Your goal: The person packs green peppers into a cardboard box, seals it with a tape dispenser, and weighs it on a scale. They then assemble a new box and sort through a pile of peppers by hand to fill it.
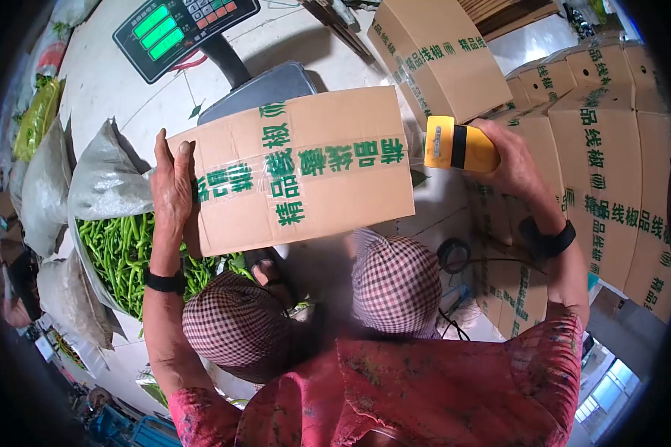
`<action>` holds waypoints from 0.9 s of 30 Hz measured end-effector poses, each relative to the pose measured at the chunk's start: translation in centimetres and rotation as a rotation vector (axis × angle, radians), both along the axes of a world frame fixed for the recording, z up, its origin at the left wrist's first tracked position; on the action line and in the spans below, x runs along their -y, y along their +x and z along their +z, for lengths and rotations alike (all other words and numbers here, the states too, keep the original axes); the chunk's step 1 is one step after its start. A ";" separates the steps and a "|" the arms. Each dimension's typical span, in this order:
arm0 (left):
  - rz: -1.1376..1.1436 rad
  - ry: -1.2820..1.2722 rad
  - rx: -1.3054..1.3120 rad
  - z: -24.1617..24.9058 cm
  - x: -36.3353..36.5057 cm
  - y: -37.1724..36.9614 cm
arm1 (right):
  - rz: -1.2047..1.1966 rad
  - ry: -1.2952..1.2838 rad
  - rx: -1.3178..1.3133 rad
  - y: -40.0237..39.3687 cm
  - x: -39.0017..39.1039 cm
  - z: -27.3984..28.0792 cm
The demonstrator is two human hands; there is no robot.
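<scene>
A closed cardboard box (328,141) with green printed characters and clear tape along its top is tilted in front of my lap. My left hand (171,179) grips its left end, thumb on the near face and the other fingers along the side. Out past the box's right end, my right hand (508,158) is wrapped round a yellow block-shaped device (441,141) with a black band across it. The device's left end is close to the box but apart from it. Behind the box stands a scale with a dark platform (268,91) and a lit green display (156,33).
On the left, an open sack holds green chili peppers (119,246), and pale full sacks (48,186) stand beyond it. Another printed carton (440,56) is at the back. Stacked cartons (596,156) fill the right side. A black roll (453,255) lies on the floor near my knee.
</scene>
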State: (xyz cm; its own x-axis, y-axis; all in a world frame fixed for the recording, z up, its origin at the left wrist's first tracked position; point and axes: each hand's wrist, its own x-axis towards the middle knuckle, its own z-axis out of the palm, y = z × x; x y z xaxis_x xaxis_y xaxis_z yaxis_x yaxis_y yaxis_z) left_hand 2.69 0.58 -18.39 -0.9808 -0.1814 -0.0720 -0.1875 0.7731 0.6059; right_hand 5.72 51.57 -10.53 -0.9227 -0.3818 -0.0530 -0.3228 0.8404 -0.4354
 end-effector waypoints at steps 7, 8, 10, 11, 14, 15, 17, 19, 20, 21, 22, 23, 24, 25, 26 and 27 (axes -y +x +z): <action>-0.012 -0.050 -0.044 0.0 0.1 -0.1 | 0.048 -0.158 0.035 -0.8 -0.4 -1.3; -0.018 -0.066 -0.063 -0.3 0.3 -0.1 | 0.063 -0.162 0.031 -0.9 -0.6 -2.6; -0.009 -0.058 -0.053 -0.3 0.4 0.1 | 0.071 -0.168 0.028 -0.3 -0.6 -5.9; 0.000 -0.046 -0.047 -0.3 0.4 0.0 | 0.014 -0.189 0.131 0.0 -0.3 -7.9; 0.085 0.307 -0.003 -2.1 2.2 -0.7 | -0.075 -0.268 0.168 1.9 1.1 -12.0; 0.083 0.394 -0.037 -1.8 1.8 -0.9 | -0.093 -0.326 0.108 2.8 1.6 -13.2; 0.068 0.398 0.092 -1.2 3.5 -1.6 | -0.147 -0.372 0.159 4.0 3.6 -14.4; 0.111 0.360 0.163 -0.7 5.1 -2.1 | -0.239 -0.318 0.287 5.2 6.6 -14.8; 0.127 0.363 0.211 -0.5 6.1 -2.3 | -0.241 -0.475 0.260 5.7 7.9 -15.7; 0.127 0.389 0.206 -1.2 7.6 -2.4 | -0.212 -0.438 0.184 5.6 8.8 -15.9; 0.136 0.398 0.285 -0.5 7.9 -2.4 | -0.178 -0.403 0.116 5.7 9.3 -16.1; 0.144 0.367 0.286 -0.6 7.9 -2.3 | -0.144 -0.395 0.055 5.6 9.2 -16.4; 0.154 0.333 0.283 -0.4 7.9 -2.2 | -0.228 -0.335 0.342 4.9 9.0 -14.7; 0.107 0.282 0.255 -0.6 8.0 -2.3 | -0.205 -0.384 0.267 5.0 8.5 -16.2; 0.068 0.234 0.224 -0.7 8.2 -2.3 | -0.173 -0.431 0.192 5.2 7.5 -17.6; 0.108 0.233 0.230 0.5 6.4 -1.9 | -0.168 -0.357 0.160 5.3 6.5 -17.8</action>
